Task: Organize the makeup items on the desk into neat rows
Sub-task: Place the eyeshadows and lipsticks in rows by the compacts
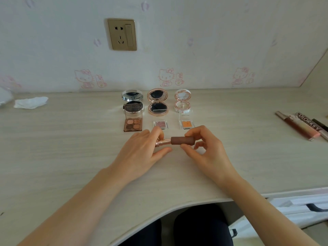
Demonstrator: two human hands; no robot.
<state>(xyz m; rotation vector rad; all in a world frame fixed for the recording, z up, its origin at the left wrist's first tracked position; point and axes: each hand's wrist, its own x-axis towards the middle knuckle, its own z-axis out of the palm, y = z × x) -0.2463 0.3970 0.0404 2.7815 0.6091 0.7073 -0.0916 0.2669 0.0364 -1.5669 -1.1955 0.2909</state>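
A lipstick [177, 142] lies level between both hands just above the desk [71, 148]. My left hand [142, 153] pinches its rose-gold base. My right hand [204, 150] grips its brown cap. Behind them stand two rows of open makeup. The back row holds a silver compact [132, 96], a rose-gold compact [157, 102] and a white compact [182, 101]. In the front row sit a brown four-pan eyeshadow palette [133, 124], a small pink eyeshadow [160, 124] and a small orange eyeshadow [186, 124].
Several lip gloss tubes [301, 127] lie at the desk's right edge. A crumpled white tissue [30, 102] sits at the far left. A wall socket [122, 34] is above the rows. The desk's curved front edge runs over my knees.
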